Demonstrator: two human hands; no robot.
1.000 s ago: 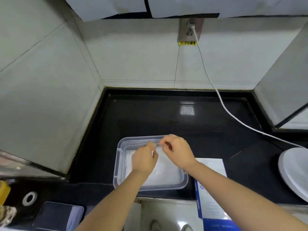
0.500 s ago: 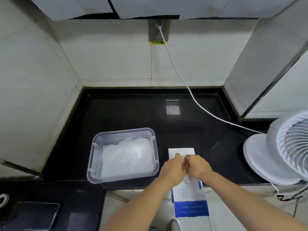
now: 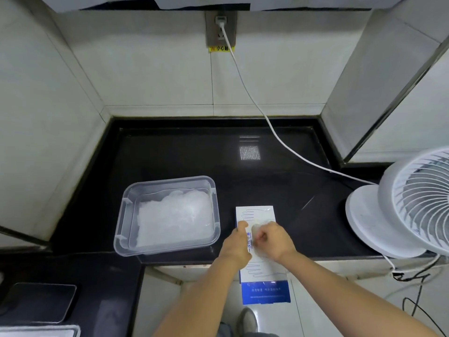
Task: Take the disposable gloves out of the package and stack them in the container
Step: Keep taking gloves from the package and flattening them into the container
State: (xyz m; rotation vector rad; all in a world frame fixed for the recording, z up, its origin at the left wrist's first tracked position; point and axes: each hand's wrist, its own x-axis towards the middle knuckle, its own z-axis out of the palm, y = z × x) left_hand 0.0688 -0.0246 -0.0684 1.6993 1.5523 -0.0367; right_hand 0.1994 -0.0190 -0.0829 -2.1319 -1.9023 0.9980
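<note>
A clear plastic container (image 3: 167, 181) stands on the black counter left of centre, with a loose pile of translucent disposable gloves (image 3: 172, 220) in it. To its right lies the white and blue glove package (image 3: 266, 291), its near end hanging over the counter's front edge. My left hand (image 3: 235, 245) holds the package at its left edge, thumb laid on top. My right hand (image 3: 275, 242) is curled over the middle of the package and pinches a bit of clear glove (image 3: 258, 226) at the opening. The opening itself is mostly hidden by my hands.
A white fan (image 3: 413, 203) stands at the right end of the counter; its white cable (image 3: 255, 103) runs across the back to a wall socket (image 3: 220, 27). A dark flat device (image 3: 38, 302) lies on the lower surface at the bottom left. Tiled walls close in the counter.
Both hands left the container and moved right to the glove package. The view has swung right, bringing the fan in. My right hand now pinches glove material at the package's opening.
</note>
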